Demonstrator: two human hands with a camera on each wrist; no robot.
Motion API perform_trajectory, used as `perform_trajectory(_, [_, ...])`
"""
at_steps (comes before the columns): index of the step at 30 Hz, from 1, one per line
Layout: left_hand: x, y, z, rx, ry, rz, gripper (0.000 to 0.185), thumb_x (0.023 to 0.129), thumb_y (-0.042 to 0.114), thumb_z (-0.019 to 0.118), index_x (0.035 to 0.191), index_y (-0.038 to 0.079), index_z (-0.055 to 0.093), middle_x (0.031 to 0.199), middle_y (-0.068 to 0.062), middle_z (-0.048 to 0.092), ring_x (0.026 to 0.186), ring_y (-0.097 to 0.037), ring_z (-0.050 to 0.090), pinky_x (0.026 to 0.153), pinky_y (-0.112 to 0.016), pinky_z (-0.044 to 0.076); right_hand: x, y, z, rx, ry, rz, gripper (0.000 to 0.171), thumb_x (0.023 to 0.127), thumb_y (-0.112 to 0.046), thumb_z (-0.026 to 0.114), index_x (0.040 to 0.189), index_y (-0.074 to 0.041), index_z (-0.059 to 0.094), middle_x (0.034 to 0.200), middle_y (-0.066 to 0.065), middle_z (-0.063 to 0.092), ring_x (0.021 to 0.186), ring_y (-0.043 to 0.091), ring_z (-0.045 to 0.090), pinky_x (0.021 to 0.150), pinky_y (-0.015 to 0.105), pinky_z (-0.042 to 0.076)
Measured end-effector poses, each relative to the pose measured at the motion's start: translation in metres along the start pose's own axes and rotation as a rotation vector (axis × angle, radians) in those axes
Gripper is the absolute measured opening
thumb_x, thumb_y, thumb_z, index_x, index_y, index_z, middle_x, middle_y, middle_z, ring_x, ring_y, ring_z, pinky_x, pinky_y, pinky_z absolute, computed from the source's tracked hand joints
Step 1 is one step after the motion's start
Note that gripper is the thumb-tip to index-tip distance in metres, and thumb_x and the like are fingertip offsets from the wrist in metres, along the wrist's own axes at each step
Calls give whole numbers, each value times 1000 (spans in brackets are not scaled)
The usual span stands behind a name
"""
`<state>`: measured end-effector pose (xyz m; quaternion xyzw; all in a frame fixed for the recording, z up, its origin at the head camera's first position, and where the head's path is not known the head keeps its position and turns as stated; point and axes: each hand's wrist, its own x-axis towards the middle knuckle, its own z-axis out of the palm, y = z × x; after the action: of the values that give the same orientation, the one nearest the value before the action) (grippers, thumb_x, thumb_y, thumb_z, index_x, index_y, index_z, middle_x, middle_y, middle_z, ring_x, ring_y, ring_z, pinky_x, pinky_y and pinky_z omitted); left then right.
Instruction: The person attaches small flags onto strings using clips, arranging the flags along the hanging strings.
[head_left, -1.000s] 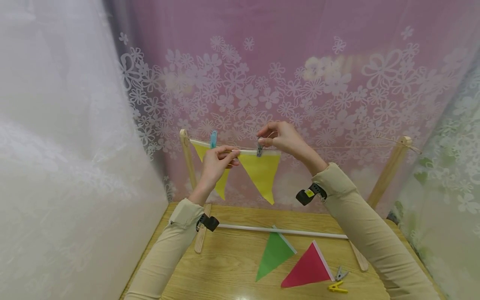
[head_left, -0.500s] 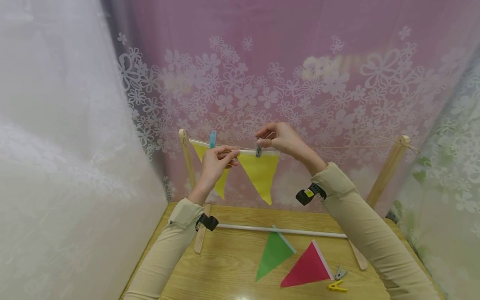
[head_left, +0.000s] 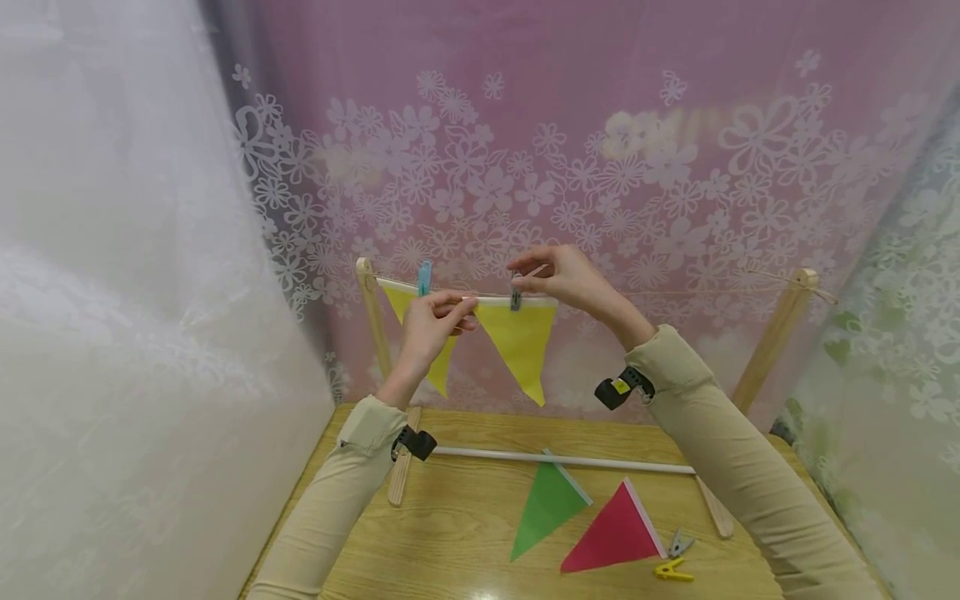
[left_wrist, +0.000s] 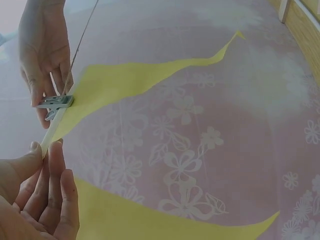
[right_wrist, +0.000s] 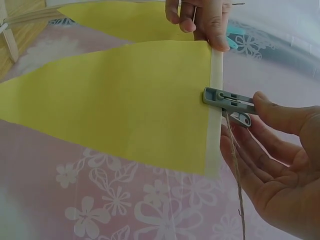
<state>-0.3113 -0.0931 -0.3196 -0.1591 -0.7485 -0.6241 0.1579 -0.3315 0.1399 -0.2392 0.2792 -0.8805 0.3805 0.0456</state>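
Note:
A yellow pennant (head_left: pixel 519 342) with a white top band hangs at the twine (right_wrist: pixel 238 185). My left hand (head_left: pixel 430 329) pinches the band's left corner between thumb and fingers. At the middle of the band sits a grey clothespin (right_wrist: pixel 225 100), its jaws over the band. My right hand (right_wrist: pixel 280 155) holds that clothespin by its handles, thumb on one and fingers at the other. Farther left on the line, a second yellow pennant (head_left: pixel 395 296) hangs under a blue clothespin (head_left: pixel 425 277), partly hidden behind my left hand.
Wooden posts (head_left: pixel 775 342) carry the twine at both ends. A white rod (head_left: pixel 600 462) runs low between the stand's feet. On the wooden table (head_left: pixel 435 533) lie a green pennant (head_left: pixel 550 508), a red pennant (head_left: pixel 615 533), a grey clothespin (head_left: pixel 679 544) and a yellow clothespin (head_left: pixel 673 571).
Both hands keep their grips in nearly the same place. The head view has shifted very slightly, and the pennant's lower tip has swayed a little.

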Motion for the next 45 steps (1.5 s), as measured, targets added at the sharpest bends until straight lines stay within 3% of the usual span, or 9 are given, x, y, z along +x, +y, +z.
perform_trajectory(12, [-3, 0, -3, 2, 12, -18, 27, 98, 25, 71, 112, 2, 76, 99, -15, 77, 75, -16, 75, 73, -32, 62, -2, 0, -1, -39, -17, -28, 42, 97, -19, 72, 136, -6, 63, 129, 20, 65, 114, 39, 66, 101, 55, 51])
perform_trajectory(16, [-4, -1, -5, -1, 11, -28, 28, 98, 25, 70, 113, 3, 76, 101, -17, 76, 78, -20, 76, 77, -40, 62, -3, 2, -1, -46, -4, -39, 42, 96, -18, 73, 135, -6, 63, 129, 20, 65, 112, 39, 67, 99, 54, 52])
perform_trajectory(19, [-4, 0, -6, -9, 7, -43, 29, 99, 24, 69, 115, 1, 75, 104, -20, 75, 84, -31, 75, 81, -49, 61, -4, 2, 0, -57, 5, -47, 43, 95, -18, 74, 135, -6, 63, 128, 20, 66, 111, 39, 68, 98, 54, 53])
perform_trajectory(26, [-7, 0, -10, -21, 5, -45, 25, 98, 26, 70, 111, 5, 77, 98, -11, 78, 80, -27, 75, 81, -48, 61, -6, 4, 1, -59, 12, -44, 43, 95, -17, 74, 136, -6, 62, 128, 20, 65, 111, 39, 67, 96, 52, 54])
perform_trajectory(32, [-10, -1, -14, -20, 4, -41, 24, 98, 26, 70, 110, 6, 77, 99, -11, 78, 91, -44, 72, 84, -55, 59, -8, 6, 1, -60, 28, -32, 45, 95, -17, 74, 137, -7, 61, 128, 19, 66, 110, 38, 67, 95, 52, 55])
perform_trajectory(35, [-11, -1, -15, -8, 3, -37, 26, 99, 27, 69, 112, 6, 76, 99, -9, 78, 87, -37, 74, 83, -53, 59, -9, 6, 2, -72, 39, -26, 45, 95, -17, 74, 137, -7, 61, 127, 18, 66, 110, 37, 68, 94, 52, 55])
perform_trajectory(40, [-12, 0, -16, 15, 6, -31, 28, 100, 27, 68, 115, 4, 74, 99, -9, 78, 74, -13, 74, 80, -49, 61, -11, 5, 2, -83, 50, -26, 45, 94, -17, 75, 136, -9, 62, 126, 16, 67, 108, 35, 69, 92, 50, 56])
perform_trajectory(45, [-14, 2, -16, 23, 14, -28, 27, 100, 27, 68, 113, 5, 75, 99, -10, 78, 72, -9, 73, 77, -43, 62, -13, 4, 2, -81, 51, -34, 45, 94, -17, 76, 136, -9, 62, 126, 16, 67, 108, 36, 69, 93, 50, 56])
